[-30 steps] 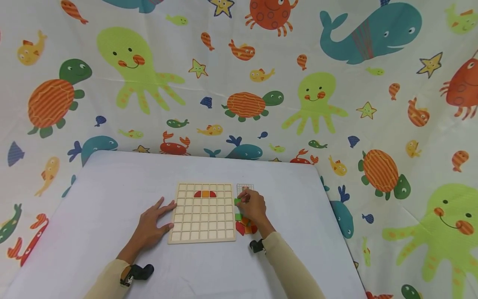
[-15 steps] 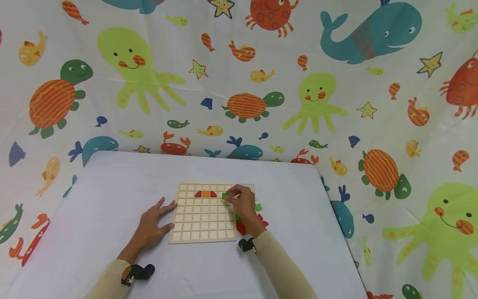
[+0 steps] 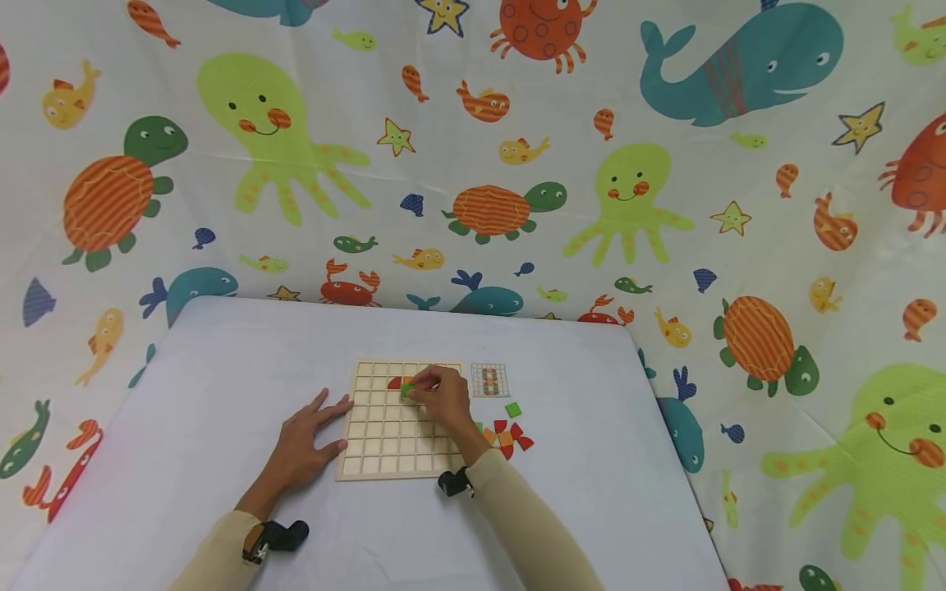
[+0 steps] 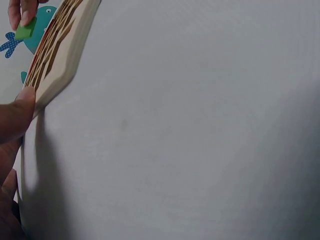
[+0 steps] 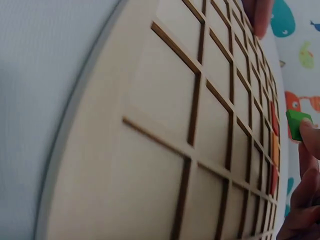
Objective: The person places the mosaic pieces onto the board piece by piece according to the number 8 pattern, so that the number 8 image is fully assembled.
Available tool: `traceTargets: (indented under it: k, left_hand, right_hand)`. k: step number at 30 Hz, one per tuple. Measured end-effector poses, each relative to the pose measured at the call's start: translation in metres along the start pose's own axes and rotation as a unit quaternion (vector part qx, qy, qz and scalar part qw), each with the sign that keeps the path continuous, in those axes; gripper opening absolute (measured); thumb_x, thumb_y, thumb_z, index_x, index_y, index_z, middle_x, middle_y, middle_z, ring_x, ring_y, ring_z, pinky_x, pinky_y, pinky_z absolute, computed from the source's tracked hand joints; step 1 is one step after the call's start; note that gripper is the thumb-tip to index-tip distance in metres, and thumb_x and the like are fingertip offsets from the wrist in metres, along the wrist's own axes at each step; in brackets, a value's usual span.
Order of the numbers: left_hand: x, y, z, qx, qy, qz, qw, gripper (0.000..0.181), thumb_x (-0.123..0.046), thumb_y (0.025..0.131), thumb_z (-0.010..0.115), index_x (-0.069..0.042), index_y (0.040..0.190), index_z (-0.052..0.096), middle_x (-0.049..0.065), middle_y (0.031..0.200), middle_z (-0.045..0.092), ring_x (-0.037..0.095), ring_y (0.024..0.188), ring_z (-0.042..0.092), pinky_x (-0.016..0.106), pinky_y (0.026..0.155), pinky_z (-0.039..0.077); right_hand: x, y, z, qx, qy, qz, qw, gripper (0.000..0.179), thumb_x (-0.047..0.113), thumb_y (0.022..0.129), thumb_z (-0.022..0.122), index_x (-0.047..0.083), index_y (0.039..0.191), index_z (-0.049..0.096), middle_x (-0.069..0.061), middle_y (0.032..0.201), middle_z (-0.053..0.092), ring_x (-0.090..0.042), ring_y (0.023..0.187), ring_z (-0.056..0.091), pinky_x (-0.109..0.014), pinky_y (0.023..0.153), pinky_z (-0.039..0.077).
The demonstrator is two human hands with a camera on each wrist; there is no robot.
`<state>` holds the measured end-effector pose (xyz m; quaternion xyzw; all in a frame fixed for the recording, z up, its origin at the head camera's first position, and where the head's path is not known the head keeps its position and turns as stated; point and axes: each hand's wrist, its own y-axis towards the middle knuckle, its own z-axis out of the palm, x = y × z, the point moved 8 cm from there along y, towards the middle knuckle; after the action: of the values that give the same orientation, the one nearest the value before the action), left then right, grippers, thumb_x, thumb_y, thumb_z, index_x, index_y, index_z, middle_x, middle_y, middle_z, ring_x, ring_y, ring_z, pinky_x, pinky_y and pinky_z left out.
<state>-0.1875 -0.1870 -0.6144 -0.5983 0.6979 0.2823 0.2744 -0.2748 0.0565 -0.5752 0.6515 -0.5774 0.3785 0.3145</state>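
Observation:
My right hand (image 3: 443,400) pinches a green square tile (image 5: 296,124) between thumb and fingers. It holds the tile above the upper rows of a wooden grid board (image 3: 384,447), close in front of the pieces set there. Those are an orange square (image 5: 275,149) with a red rounded piece (image 5: 274,181) on either side; in the head view the right hand covers part of that row. At the board's left edge lies my left hand (image 3: 296,439), fingers spread, with fingertips and thumb (image 4: 25,97) touching the rim.
Several loose red and orange pieces (image 3: 506,439) lie right of the board, partly behind the right wrist. A single green tile (image 3: 513,409) sits above them. Further back is a small printed grid card (image 3: 490,380) with a coloured pattern. A sea-animal cloth (image 3: 473,148) hangs behind the white table.
My right hand has taken the green tile from beside the board and carried it left over the upper rows, uncovering the card and loose pieces. The left hand stays at the board's edge.

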Motion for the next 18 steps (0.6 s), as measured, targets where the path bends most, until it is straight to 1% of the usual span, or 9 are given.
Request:
traceTargets:
  k: [4,9,11,15,18]
  left_hand:
    - [0.0,0.0,0.001,0.001,0.002,-0.001,1.0,0.072,-0.013,0.087,0.084,-0.013,0.154,0.057,0.023,0.167,0.041,0.056,0.157,0.029,0.077,0.12,0.02]
    - [0.0,0.0,0.001,0.002,0.002,-0.001,1.0,0.071,-0.014,0.087,0.084,-0.013,0.153,0.057,0.025,0.167,0.04,0.057,0.156,0.029,0.077,0.119,0.02]
    - [0.0,0.0,0.002,0.002,0.001,-0.001,1.0,0.071,-0.014,0.087,0.084,-0.013,0.153,0.057,0.026,0.168,0.039,0.058,0.155,0.029,0.078,0.119,0.021]
    - [0.001,0.0,0.001,0.003,0.001,-0.001,1.0,0.071,-0.014,0.088,0.084,-0.013,0.153,0.057,0.027,0.169,0.037,0.058,0.156,0.029,0.078,0.119,0.02]
    - [0.001,0.001,0.001,0.001,0.003,0.001,1.0,0.071,-0.013,0.087,0.084,-0.014,0.153,0.057,0.026,0.168,0.038,0.057,0.156,0.029,0.078,0.12,0.02]
  right_hand:
    - [0.0,0.002,0.014,0.008,-0.01,0.011,0.9999,0.011,0.015,0.086,0.089,0.02,0.093,0.082,0.006,0.079,0.075,-0.002,0.073,0.064,-0.024,0.068,0.052]
    - [-0.001,0.003,0.026,0.01,-0.051,0.029,0.9982,0.012,0.019,0.086,0.09,0.024,0.092,0.081,0.013,0.076,0.072,0.002,0.07,0.061,-0.023,0.063,0.048]
    - [-0.001,0.003,0.028,0.007,-0.065,0.029,0.9975,0.012,0.02,0.086,0.09,0.025,0.09,0.08,0.014,0.075,0.072,0.002,0.069,0.061,-0.023,0.061,0.047]
    - [0.002,0.005,0.03,-0.004,-0.09,0.016,0.9958,0.011,0.019,0.086,0.089,0.024,0.088,0.079,0.012,0.074,0.072,-0.001,0.066,0.06,-0.024,0.056,0.046]
    - [0.002,0.006,0.033,-0.005,-0.116,0.016,0.9931,0.01,0.021,0.087,0.088,0.025,0.089,0.078,0.013,0.073,0.07,0.0,0.064,0.059,-0.023,0.054,0.044]
